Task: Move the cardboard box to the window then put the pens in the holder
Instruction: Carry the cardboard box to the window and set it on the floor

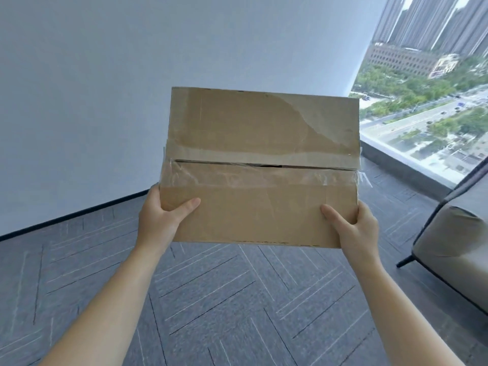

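Note:
A brown cardboard box point(261, 165) with torn clear tape along its top seam is held up in the air in front of me, above the carpet. My left hand point(158, 220) grips its near left corner, thumb on top. My right hand point(353, 228) grips the near right corner the same way. The window point(427, 101) is at the upper right, beyond the box, with a city view behind it. No pens or holder are in view.
A white wall point(105, 101) fills the left and centre. Grey patterned carpet point(237, 299) covers the floor. A low dark sill point(404, 170) runs under the window. A grey upholstered chair point(454, 249) with dark legs stands at the right edge.

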